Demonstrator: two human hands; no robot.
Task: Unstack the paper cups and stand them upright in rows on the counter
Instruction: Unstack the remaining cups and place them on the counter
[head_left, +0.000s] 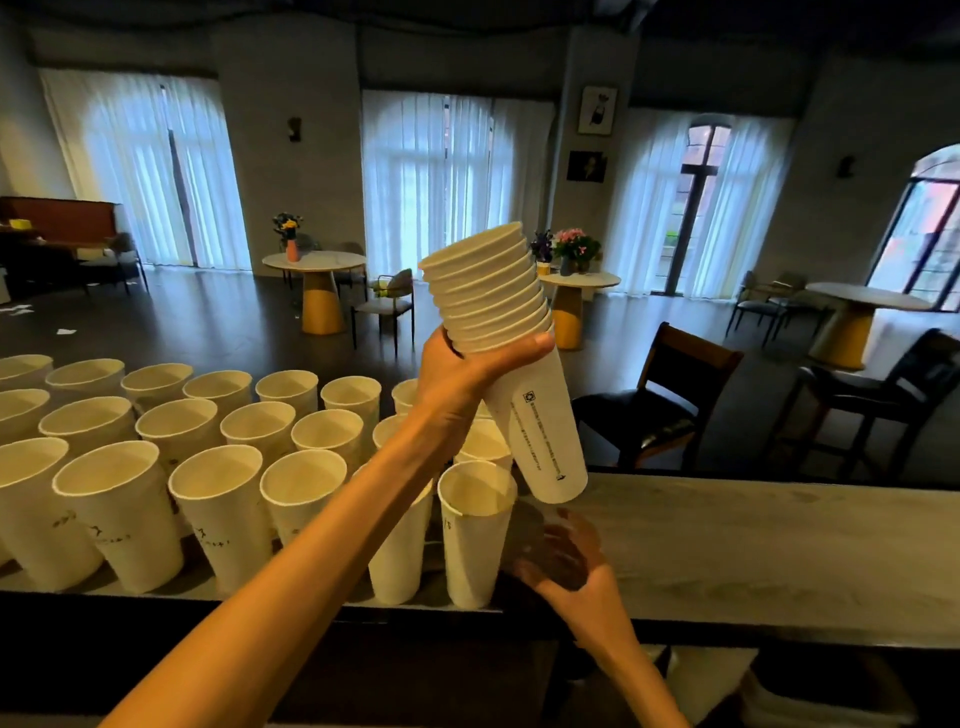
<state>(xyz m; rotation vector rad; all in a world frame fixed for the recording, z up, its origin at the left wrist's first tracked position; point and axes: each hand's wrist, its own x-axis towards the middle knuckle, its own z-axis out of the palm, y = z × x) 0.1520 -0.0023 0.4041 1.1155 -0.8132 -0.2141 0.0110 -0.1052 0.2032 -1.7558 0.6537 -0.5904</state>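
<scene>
My left hand (462, 376) grips a stack of white paper cups (519, 358) around its middle, held tilted in the air above the counter, rims up and to the left. Below it, my right hand (566, 561) hovers just right of the nearest upright cup (475, 530), fingers spread and blurred, holding nothing. Several white cups (208, 467) stand upright in three rows on the left half of the grey counter (753, 545).
The counter's right half lies bare. Behind it stand dark bar chairs (670, 400), and farther back round tables with yellow bases (322, 291) and flower vases. The counter's dark front edge runs below my arms.
</scene>
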